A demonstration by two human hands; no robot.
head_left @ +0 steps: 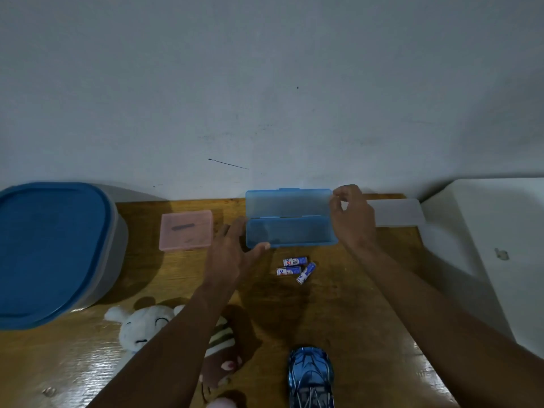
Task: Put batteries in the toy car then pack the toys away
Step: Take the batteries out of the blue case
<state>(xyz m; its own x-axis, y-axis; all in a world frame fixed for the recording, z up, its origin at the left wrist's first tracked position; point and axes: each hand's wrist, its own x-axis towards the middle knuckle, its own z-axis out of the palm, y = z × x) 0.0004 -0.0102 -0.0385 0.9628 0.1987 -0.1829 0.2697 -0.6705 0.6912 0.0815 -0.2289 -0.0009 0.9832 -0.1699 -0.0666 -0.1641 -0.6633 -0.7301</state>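
Your right hand (353,219) pinches the open lid (288,201) of the translucent blue plastic case (291,235); your left hand (232,254), fingers straight, braces its end. Between your wrists lie three light, roll-prone blue-and-white batteries (289,271), likely best pinched mid-barrel.

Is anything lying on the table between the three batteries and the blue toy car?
Nothing visible does: only bare wooden table lies between the batteries and the toy car.
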